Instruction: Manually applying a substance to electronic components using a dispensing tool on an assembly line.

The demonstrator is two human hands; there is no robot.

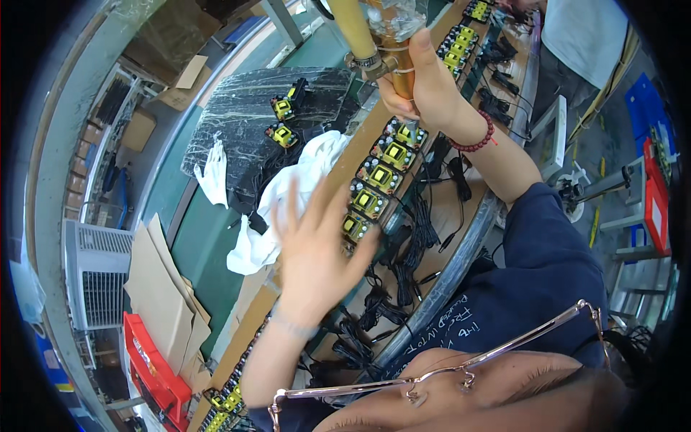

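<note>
Your left hand (313, 248) is blurred, fingers spread and released, hovering over the near end of the row of small yellow-cored transformer circuit boards (378, 180) along the table's (248, 317) wooden edge. Judged step: working along the row. Next call: steady that hand first. Black cable bundles (407, 248) crowd alongside. Farther on, your right hand (425, 86) is clenched around a tan cylindrical hanging tool (360, 32).
</note>
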